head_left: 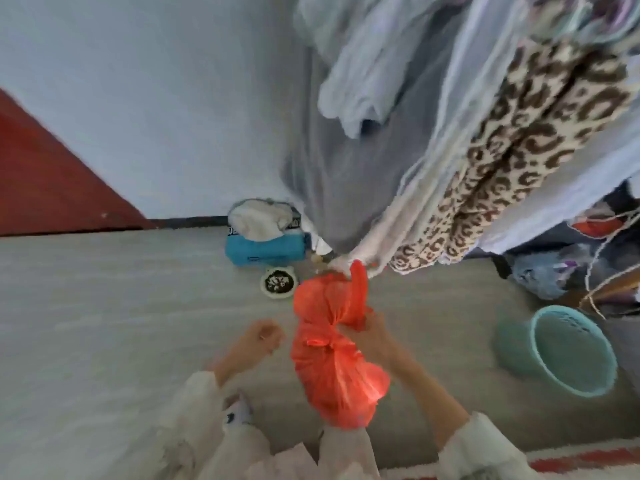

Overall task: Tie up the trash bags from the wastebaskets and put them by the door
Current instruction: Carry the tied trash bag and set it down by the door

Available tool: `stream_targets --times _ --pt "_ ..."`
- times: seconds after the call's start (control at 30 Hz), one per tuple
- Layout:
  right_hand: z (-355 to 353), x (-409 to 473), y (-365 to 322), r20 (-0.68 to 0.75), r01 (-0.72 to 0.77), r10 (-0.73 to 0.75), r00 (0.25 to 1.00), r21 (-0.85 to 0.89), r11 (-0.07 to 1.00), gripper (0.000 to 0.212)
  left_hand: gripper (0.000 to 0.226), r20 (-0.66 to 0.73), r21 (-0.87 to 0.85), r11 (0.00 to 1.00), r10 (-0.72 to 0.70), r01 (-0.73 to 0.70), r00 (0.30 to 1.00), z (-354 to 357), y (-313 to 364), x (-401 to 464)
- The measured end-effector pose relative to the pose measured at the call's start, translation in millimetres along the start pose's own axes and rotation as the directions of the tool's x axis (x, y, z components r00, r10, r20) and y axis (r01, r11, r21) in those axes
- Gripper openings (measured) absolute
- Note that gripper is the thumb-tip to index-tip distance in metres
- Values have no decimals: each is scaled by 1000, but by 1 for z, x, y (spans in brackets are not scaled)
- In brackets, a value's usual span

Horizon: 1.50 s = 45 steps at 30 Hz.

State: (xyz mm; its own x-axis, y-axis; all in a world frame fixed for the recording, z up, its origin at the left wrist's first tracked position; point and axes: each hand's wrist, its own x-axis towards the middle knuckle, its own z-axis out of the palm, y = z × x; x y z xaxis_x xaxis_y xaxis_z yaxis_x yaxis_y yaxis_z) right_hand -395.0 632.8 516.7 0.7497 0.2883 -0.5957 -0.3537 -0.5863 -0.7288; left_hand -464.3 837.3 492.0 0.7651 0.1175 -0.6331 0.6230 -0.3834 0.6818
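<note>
A: Left hand (261, 337)?
B: Curled, holding nothing, just beside the bag.
A: Bag?
B: One orange trash bag (332, 362), knotted, hanging mid-air, long axis roughly vertical. Right hand (372, 332) pinches its gathered neck, so it's nearer. One teal wastebasket (557, 351) on the floor at right.
</note>
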Motion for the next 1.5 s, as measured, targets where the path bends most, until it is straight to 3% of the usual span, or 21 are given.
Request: stream_targets --times 0.1,0.3,0.4,0.5,0.73,0.87,1.0,1.1,1.3,1.43,1.5 --pt "64 16 -55 119 76 -57 991 -157 985 28 21 -114 -92 996 -24 13 993 -76 -52 -26" --pt "220 52 -149 250 158 -91 964 -259 953 13 10 -332 -299 953 -147 44 932 -236 -169 -91" --pt "299 69 -199 298 201 -117 947 -269 942 8 17 -450 -421 906 -253 47 856 -299 -219 -120" --pt "370 78 -252 353 190 -88 932 -268 944 24 18 -497 -499 864 -349 67 794 -342 -256 -141" --pt "530 119 -390 515 331 -187 836 -203 922 10 23 -598 -611 791 -473 14 647 -454 -319 -157" --pt "623 149 -447 618 341 -168 768 -172 924 9 23 -634 -677 735 -558 -35 535 -527 -351 -152" --pt "701 173 -508 713 412 -145 687 -217 885 13 24 -619 -776 611 -686 -159 382 -597 -375 -144" --pt "755 188 -553 758 447 -121 641 -240 862 17 25 -604 -795 573 -720 -199 342 -648 -393 -140" --pt "873 224 -637 817 488 -79 571 -260 833 5 23 -563 -823 509 -787 -251 250 -740 -448 -137" --pt "970 253 -680 834 505 -58 548 -275 818 12 25 -568 -821 523 -786 -227 245 -820 -503 -124" --pt "1019 271 -696 840 494 -17 542 -302 815 6 24 -572 -820 535 -778 -206 260 -863 -537 -115"
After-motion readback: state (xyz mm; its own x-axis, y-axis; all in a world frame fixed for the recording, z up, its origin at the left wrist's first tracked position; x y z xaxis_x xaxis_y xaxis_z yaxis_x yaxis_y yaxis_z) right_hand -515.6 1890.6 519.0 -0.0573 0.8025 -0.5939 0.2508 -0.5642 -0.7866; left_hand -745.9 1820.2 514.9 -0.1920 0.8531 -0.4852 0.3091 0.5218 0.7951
